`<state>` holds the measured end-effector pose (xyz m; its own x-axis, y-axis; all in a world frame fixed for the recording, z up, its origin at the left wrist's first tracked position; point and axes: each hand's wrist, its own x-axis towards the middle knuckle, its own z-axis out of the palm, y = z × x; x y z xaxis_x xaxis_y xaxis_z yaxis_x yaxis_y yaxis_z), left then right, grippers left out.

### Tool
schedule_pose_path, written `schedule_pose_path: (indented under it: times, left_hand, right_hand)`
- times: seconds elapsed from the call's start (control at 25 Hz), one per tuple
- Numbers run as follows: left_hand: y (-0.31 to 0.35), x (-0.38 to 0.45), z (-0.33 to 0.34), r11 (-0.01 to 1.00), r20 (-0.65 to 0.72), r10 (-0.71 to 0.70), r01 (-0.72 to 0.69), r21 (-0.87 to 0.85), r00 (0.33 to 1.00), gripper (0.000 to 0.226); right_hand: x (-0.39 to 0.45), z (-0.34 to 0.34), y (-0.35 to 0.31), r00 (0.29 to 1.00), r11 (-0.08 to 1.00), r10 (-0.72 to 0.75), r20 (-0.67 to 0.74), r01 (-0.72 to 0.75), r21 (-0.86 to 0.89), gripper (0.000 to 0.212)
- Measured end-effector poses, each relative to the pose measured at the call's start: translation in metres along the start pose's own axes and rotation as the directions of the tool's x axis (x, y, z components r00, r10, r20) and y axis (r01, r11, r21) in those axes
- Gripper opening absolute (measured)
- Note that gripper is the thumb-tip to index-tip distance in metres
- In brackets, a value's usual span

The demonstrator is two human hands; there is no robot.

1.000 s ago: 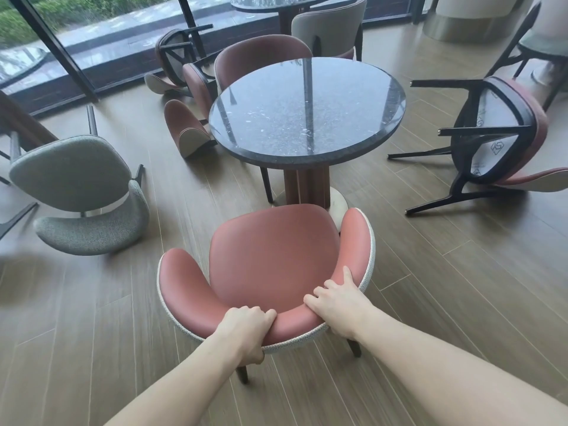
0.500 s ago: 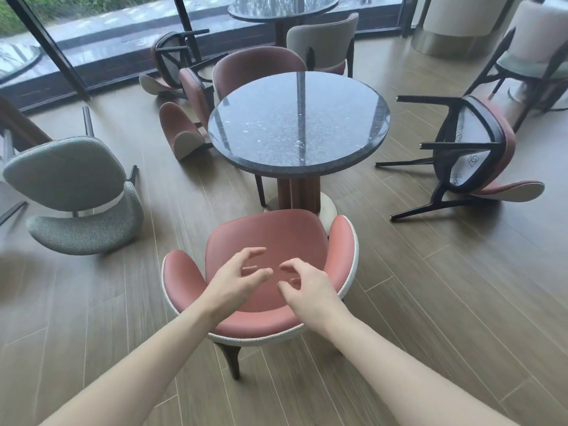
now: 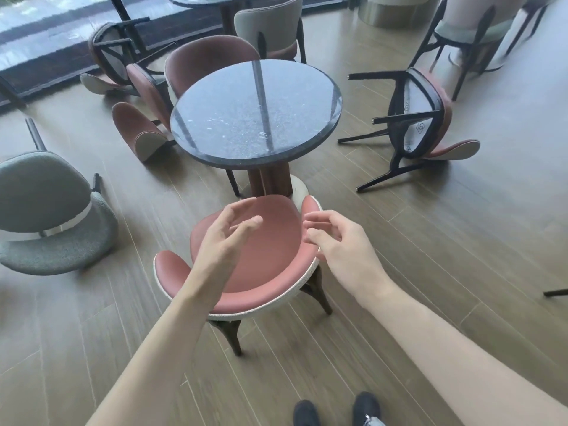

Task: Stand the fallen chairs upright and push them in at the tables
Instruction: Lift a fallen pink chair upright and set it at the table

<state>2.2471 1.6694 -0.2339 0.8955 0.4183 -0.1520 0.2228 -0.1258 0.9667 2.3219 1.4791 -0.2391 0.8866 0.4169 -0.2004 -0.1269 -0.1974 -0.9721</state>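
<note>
Both hands — the left hand (image 3: 226, 238) and right hand (image 3: 336, 244) — hang with fingers spread, holding nothing, above the upright pink leather chair (image 3: 270, 272) at six o'clock of the round dark stone table (image 3: 255, 112), while a pink chair with black legs (image 3: 421, 118) lies tipped over at three o'clock.

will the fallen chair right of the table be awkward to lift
Probably: the chair lies on its side with four thin dark legs sticking out, so it may swing. Its rigid frame should give firm grips. Its curved backrest could rock on the floor.

Wood floor (image 3: 461, 272) w/ round table (image 3: 255, 112), upright & fallen chairs (image 3: 421, 118).
</note>
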Motion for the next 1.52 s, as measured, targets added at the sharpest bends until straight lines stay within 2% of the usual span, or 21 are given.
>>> schedule_pose_path:
  times: [0.36, 0.6, 0.8, 1.0, 1.24, 1.52]
  left_hand:
    - [0.048, 0.055, 0.157, 0.998, 0.207, 0.035, -0.024, -0.052, 0.978, 0.037]
    - [0.116, 0.143, 0.315, 0.990, 0.251, 0.085, -0.054, -0.127, 0.964, 0.044]
    - [0.166, 0.209, 0.429, 0.979, 0.303, 0.139, -0.085, -0.185, 0.943, 0.049]
    - [0.197, 0.286, 0.514, 0.980, 0.324, 0.148, -0.094, -0.176, 0.934, 0.041]
    - [0.217, 0.425, 0.603, 0.980, 0.304, 0.114, -0.057, -0.191, 0.946, 0.044]
    - [0.278, 0.572, 0.717, 0.980, 0.330, 0.101, -0.037, -0.194, 0.939, 0.050]
  right_hand:
    - [0.016, -0.140, -0.004, 0.984, 0.993, 0.066, -0.167, -0.048, 0.109, 0.019]
    - [0.088, -0.308, -0.028, 0.957, 0.988, 0.101, -0.272, -0.064, 0.143, 0.018]
    - [0.144, -0.426, -0.046, 0.949, 0.996, 0.063, -0.310, -0.040, 0.081, 0.018]
    - [0.215, -0.513, -0.051, 0.947, 0.997, 0.048, -0.317, -0.024, 0.078, 0.019]
    - [0.348, -0.608, -0.053, 0.958, 0.995, 0.090, -0.273, -0.074, 0.066, 0.019]
    - [0.478, -0.739, -0.082, 0.943, 0.991, 0.121, -0.311, -0.095, 0.098, 0.019]
